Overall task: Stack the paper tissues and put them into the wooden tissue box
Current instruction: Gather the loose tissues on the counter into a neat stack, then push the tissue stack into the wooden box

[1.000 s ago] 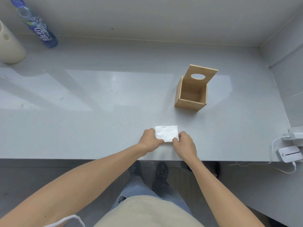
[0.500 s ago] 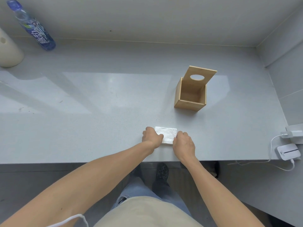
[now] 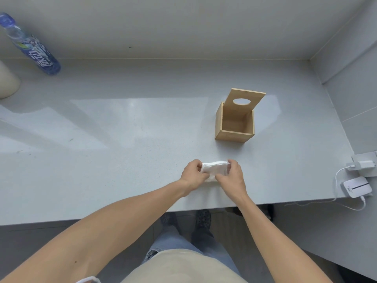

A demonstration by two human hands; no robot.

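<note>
- The stack of paper tissues sits near the front edge of the grey counter, between the person's two hands and tilted so that its far edge is raised toward the camera while its near edge lies at or close to the surface.
- The left hand grips the left end of the stack, fingers curled over the top edge and thumb underneath.
- The right hand grips the right end in the same way, fingers wrapped over the far corner and thumb pinching from the near side.
- Both bare forearms reach in from the bottom of the view and converge on the stack.
- The wooden tissue box stands beyond the stack and slightly to its right, well apart from it, open on top and holding nothing that can be seen.
- Its lid, with an oval hole cut in it, stands raised at the back of the box, leaning away.
- At the counter's right edge lies a small white device with a white cable running to a white plug adapter just behind it.
- Far off at the back left corner a blue-labelled plastic bottle stands against the wall, and just beside it, at the picture's edge, is part of a cream-coloured container.
</note>
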